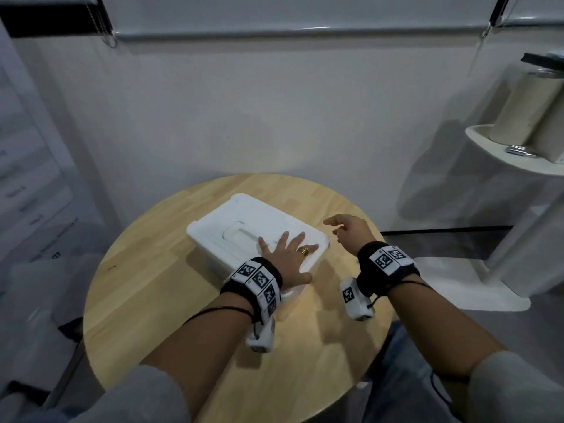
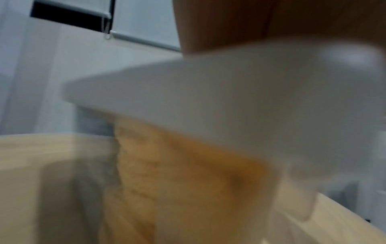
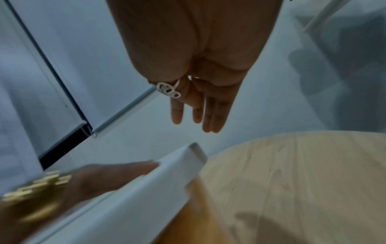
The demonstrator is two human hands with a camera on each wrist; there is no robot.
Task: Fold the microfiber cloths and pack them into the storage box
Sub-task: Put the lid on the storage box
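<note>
A white-lidded storage box (image 1: 244, 227) stands on the round wooden table (image 1: 146, 294), lid on. Through its clear side wall an orange cloth (image 2: 183, 178) and a grey cloth (image 2: 89, 178) show folded inside; the orange one (image 3: 188, 219) also shows in the right wrist view. My left hand (image 1: 287, 251) lies flat on the lid's near right part, fingers spread and straight, a gold ring on one finger. My right hand (image 1: 348, 230) hovers just right of the box, above the table, fingers straight and relaxed (image 3: 208, 113), holding nothing.
A white wall rises right behind the table. A white stand with a shelf (image 1: 515, 157) carrying a beige cylinder (image 1: 525, 108) is at the right. A grey seat (image 1: 39, 288) sits at the left. Bare tabletop lies in front of the box.
</note>
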